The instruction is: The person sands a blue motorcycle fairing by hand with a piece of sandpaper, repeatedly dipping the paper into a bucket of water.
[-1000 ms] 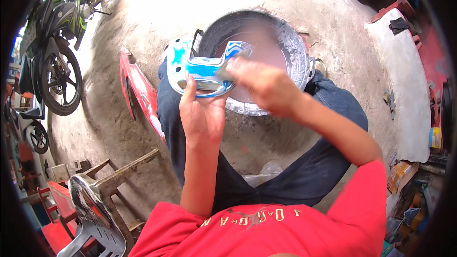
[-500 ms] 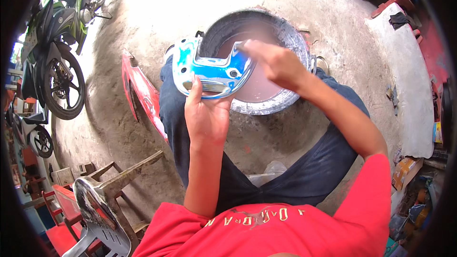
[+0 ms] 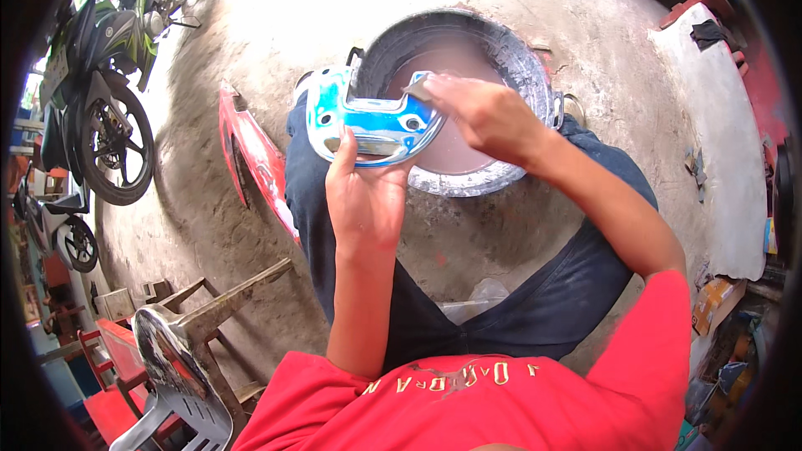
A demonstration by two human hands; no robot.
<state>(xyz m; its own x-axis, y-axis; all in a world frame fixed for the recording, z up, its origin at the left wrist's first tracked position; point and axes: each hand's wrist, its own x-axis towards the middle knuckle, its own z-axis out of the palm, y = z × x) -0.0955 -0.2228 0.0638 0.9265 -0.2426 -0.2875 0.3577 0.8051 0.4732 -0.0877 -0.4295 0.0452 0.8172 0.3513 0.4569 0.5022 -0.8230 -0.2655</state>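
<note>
A U-shaped, blue-and-silver part (image 3: 370, 121) with round holes sits over the left side of a wide, scuffed tub (image 3: 453, 179) of cloudy pinkish-brown liquid (image 3: 468, 146). My left hand (image 3: 368, 200) grips it from below, thumb up on its lower edge. My right hand (image 3: 493, 117) is closed, with blurred fingertips pressing a small grey-brown pad (image 3: 420, 92), perhaps abrasive paper, against the part's upper right prong. Beneath my arms are my legs in dark trousers, spread either side of the tub.
Motorcycles (image 3: 79, 92) stand at left. A red body panel (image 3: 255, 159) lies on the concrete floor (image 3: 217, 242) beside my left leg. A damaged chair with a wooden frame (image 3: 188, 359) and red chairs (image 3: 109, 409) are at lower left. A pale slab (image 3: 723, 159) and clutter line the right side.
My right hand has moved up along the part to its upper right prong, uncovering the right-hand hole. Both hands and the part have shifted slightly rightward in view.
</note>
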